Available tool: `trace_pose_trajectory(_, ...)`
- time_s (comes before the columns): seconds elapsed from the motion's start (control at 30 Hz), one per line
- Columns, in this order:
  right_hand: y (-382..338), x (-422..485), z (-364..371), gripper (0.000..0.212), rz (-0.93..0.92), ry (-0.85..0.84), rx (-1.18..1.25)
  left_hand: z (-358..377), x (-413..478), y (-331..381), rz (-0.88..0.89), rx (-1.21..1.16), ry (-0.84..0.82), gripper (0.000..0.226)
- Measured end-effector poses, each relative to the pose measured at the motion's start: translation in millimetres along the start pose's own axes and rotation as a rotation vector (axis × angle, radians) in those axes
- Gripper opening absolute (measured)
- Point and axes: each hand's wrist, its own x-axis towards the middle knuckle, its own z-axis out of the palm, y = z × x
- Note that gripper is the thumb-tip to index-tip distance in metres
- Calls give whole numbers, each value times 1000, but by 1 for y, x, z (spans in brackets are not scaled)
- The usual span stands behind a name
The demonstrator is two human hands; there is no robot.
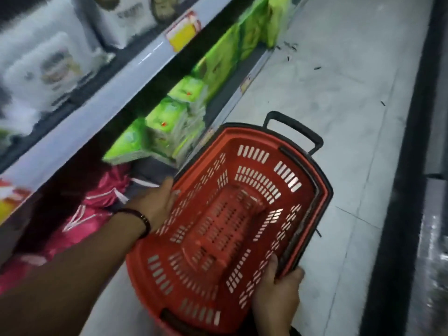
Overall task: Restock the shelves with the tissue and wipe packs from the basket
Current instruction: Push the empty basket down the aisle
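A red plastic basket (286, 170) with slotted walls and a black handle (297, 128) is tilted toward me above the floor, and nothing lies inside it. My left hand (158, 202), a dark band at its wrist, grips the basket's left rim. My right hand (275, 292) grips the near right rim with the thumb inside. On the bottom shelf to the left stand green tissue packs (167, 120), and pink packs (101, 202) lie nearer to me.
The upper shelf (126, 76) carries white packs (46, 69) and a yellow price tag (183, 32). Pale floor tiles (339, 93) run to the right, with small dark scraps on them. A dark strip (397, 214) borders the aisle at far right.
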Motion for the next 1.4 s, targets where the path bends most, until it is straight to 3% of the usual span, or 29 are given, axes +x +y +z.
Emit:
trace_pose_trajectory(0.1, -50, 70, -8, 33, 2, 29, -50, -21, 63, 58, 8, -47, 39, 47)
trace_pose_trajectory(0.23, -115, 170, -16, 28, -21, -2, -81, -48, 140, 131, -19, -60, 71, 24)
trace_pose_trajectory(0.47, -219, 310, -22, 35, -8, 36, -177, -89, 282, 233, 46, -60, 152, 20)
trace_pose_trajectory(0.73, -352, 464, -27, 44, 34, 130, -283, -147, 453, 346, 132, -94, 112, 21)
trace_pose_trajectory(0.97, -480, 619, -42, 38, -5, 193, -288, -201, 606, 470, 168, -26, 136, 25)
trace_pose_trajectory(1.4, -693, 914, -72, 41, 9, 189, -319, -292, 884, 700, 135, -40, 130, 23)
